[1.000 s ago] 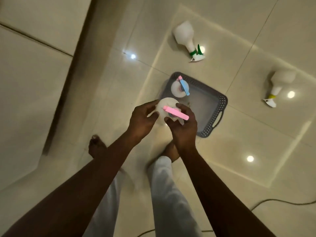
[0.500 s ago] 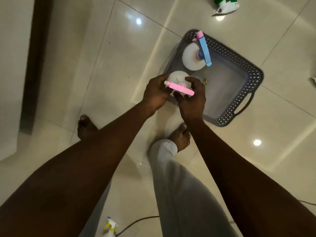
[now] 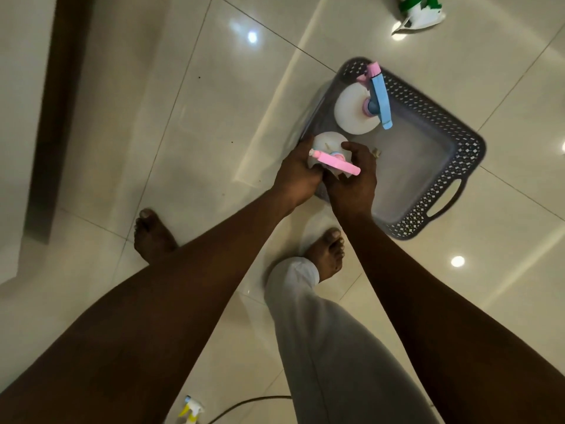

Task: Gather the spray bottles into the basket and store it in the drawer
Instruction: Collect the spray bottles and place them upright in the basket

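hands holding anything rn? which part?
Yes. Both the left hand and the right hand grip the pink-trigger spray bottle around its white body, below the sprayer head, at the basket's near corner.

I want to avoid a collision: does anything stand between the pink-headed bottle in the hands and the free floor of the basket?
Nothing visible. The pink-headed bottle is over the basket near corner; the blue-headed bottle stands farther back, beside the path.

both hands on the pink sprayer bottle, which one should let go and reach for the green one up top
Right. The green-trigger bottle lies beyond the basket, on the right hand's side; the left hand sits on the far side of the pink-trigger bottle and can steady it.
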The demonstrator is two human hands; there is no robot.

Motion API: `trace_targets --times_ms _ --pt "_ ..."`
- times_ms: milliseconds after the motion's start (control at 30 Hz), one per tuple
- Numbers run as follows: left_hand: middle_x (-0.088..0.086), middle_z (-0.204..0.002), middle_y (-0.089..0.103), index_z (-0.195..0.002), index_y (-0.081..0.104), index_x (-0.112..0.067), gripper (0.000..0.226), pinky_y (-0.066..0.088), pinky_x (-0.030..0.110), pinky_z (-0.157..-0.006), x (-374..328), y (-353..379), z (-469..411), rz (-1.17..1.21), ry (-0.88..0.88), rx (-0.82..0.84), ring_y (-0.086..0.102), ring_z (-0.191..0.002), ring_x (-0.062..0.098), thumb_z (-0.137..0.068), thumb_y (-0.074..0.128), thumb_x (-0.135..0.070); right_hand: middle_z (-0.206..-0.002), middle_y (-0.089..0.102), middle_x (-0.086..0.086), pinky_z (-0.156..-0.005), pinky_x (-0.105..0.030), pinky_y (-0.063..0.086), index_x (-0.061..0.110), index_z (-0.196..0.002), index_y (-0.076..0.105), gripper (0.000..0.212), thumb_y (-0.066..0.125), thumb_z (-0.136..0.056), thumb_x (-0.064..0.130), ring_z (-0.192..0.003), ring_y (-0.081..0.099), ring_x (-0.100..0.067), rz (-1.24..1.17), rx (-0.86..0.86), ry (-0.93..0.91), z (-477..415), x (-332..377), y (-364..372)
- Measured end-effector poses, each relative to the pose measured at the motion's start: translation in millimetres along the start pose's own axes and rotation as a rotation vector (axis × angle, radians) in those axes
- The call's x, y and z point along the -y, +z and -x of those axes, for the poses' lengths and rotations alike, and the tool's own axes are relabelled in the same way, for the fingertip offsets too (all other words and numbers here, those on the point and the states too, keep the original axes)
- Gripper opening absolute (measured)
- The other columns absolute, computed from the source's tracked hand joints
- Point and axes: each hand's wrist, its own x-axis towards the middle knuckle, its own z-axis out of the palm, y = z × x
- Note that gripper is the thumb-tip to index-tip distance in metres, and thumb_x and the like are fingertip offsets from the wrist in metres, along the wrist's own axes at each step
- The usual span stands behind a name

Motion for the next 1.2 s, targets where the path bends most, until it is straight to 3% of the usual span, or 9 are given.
trace_targets --times_ms 133,267,333,433,500,700,900,1033,1200 --pt "0.008 -0.147 0.058 -0.15 0.047 -0.017 0.054 0.045 0.044 -0.116 -5.0 -1.9 6.2 -0.018 0.002 0.0 0.057 -0.134 0.028 -0.099 0.064 -0.022 -0.138 0.062 -0.004 -0.106 -0.043 0.055 0.012 -0.136 0.062 0.059 0.088 -0.083 0.011 -0.129 0.058 -0.016 -0.017 0.047 0.041 1.6 5.7 -4.6" --pt "0.007 -0.149 0.058 -0.149 0.05 -0.015 0.051 0.044 0.044 -0.117 -8.6 -20.2 28.5 0.001 0.028 -0.023 0.055 -0.137 0.026 -0.099 0.06 -0.012 -0.148 0.055 -0.002 -0.108 -0.036 0.054 0.019 -0.145 0.055 0.069 0.084 -0.083 0.007 -0.131 0.053 -0.013 -0.011 0.045 0.202 21.9 14.1 -16.4" --pt "0.006 -0.149 0.058 -0.147 0.053 -0.014 0.048 0.045 0.041 -0.116 -10.7 -38.8 45.6 0.07 0.009 -0.058 0.055 -0.137 0.025 -0.099 0.058 -0.009 -0.145 0.057 -0.001 -0.11 -0.04 0.054 0.019 -0.143 0.058 0.062 0.08 -0.086 0.006 -0.131 0.056 -0.017 0.01 0.046 0.282 42.2 21.7 -26.6" --pt "-0.002 -0.153 0.054 -0.149 0.051 -0.02 0.05 0.044 0.025 -0.104 -18.1 -75.4 76.5 0.116 -0.024 -0.089 0.054 -0.138 0.018 -0.1 0.056 -0.008 -0.137 0.067 -0.005 -0.104 -0.034 0.053 0.014 -0.135 0.066 0.044 0.074 -0.092 0.007 -0.127 0.062 -0.02 0.082 0.096 0.314 76.5 40.4 -41.2" --pt "-0.006 -0.15 0.057 -0.146 0.054 -0.022 0.048 0.046 0.025 -0.104 -24.5 -106.5 101.0 0.135 0.019 -0.102 0.056 -0.135 0.015 -0.1 0.058 -0.01 -0.131 0.072 -0.004 -0.103 -0.033 0.053 0.012 -0.13 0.07 0.036 0.074 -0.094 0.011 -0.124 0.066 -0.02 0.086 0.136 0.331 99.3 64.9 -45.1" --pt "-0.006 -0.142 0.063 -0.14 0.06 -0.018 0.042 0.049 0.026 -0.107 -64.5 -214.1 174.5 0.142 0.156 -0.199 0.062 -0.127 0.015 -0.099 0.062 -0.011 -0.116 0.077 0.014 -0.107 -0.052 0.055 0.033 -0.119 0.074 0.026 0.072 -0.094 0.042 -0.114 0.071 -0.014 0.008 0.3 0.277 155.8 194.3 -21.8" --pt "-0.019 -0.139 0.061 -0.136 0.061 -0.033 0.039 0.049 0.018 -0.101 -92.5 -337.0 251.5 0.119 0.278 -0.38 0.058 -0.126 -0.002 -0.099 0.061 -0.022 -0.112 0.079 0.005 -0.094 -0.044 0.066 0.026 -0.116 0.077 0.022 0.076 -0.095 0.028 -0.107 0.076 -0.012 -0.407 0.479 0.247 190.0 347.5 23.0" --pt "-0.02 -0.135 0.065 -0.131 0.064 -0.035 0.036 0.051 0.027 -0.105 -90.4 -427.8 314.5 0.204 0.342 -0.527 0.06 -0.125 -0.001 -0.098 0.063 -0.021 -0.117 0.076 -0.006 -0.092 -0.043 0.065 0.022 -0.117 0.077 0.019 0.074 -0.098 0.023 -0.116 0.074 -0.021 -0.526 0.586 0.165 220.8 448.9 52.1" --pt "-0.025 -0.127 0.068 -0.123 0.067 -0.04 0.03 0.049 0.013 -0.091 -60.2 -514.1 384.8 0.347 0.325 -0.723 0.063 -0.118 -0.008 -0.095 0.066 -0.031 -0.127 0.073 -0.011 -0.092 -0.046 0.065 0.016 -0.123 0.073 0.028 0.074 -0.098 0.026 -0.121 0.072 -0.024 -0.581 0.738 0.123 268.0 536.0 97.0"
